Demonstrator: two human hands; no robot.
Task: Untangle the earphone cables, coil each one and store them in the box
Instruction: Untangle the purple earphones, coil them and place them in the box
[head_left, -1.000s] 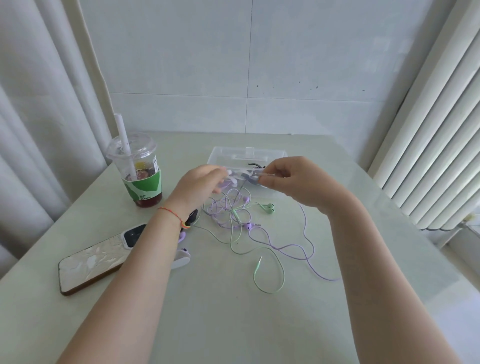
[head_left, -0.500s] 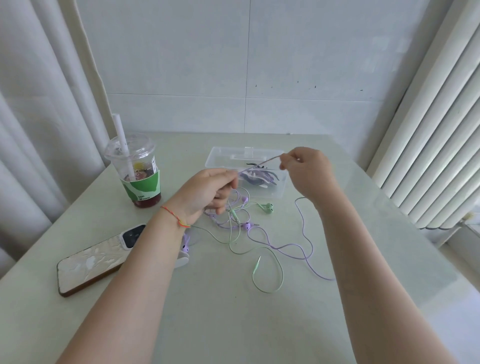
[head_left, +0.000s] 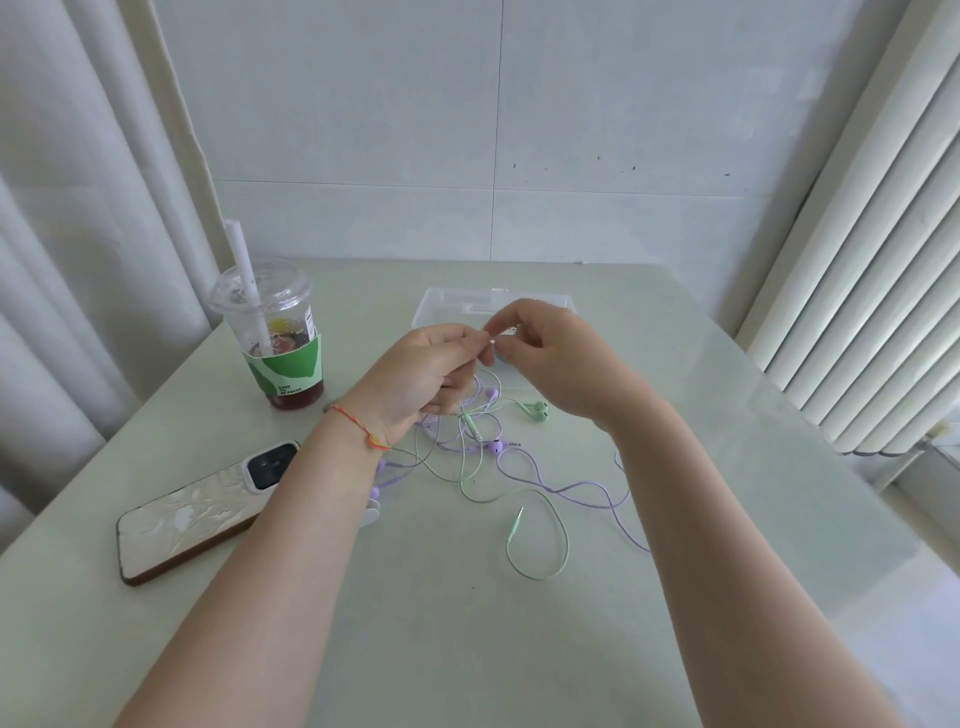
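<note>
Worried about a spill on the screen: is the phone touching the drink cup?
Apart. The head view shows the drink cup standing farther back on the table, with a plain strip of bare tabletop between its base and the phone.

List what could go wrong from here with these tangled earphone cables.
Both hands, left hand and right hand, pinch one cable above the tangle; pulling hard may tighten the knot of purple and green cables. A dragged cable might catch the drink cup or sweep the green plug off the table.

two hands (head_left: 436, 374), one box (head_left: 447, 304), one cup (head_left: 275, 338), one phone (head_left: 202, 512)
</note>
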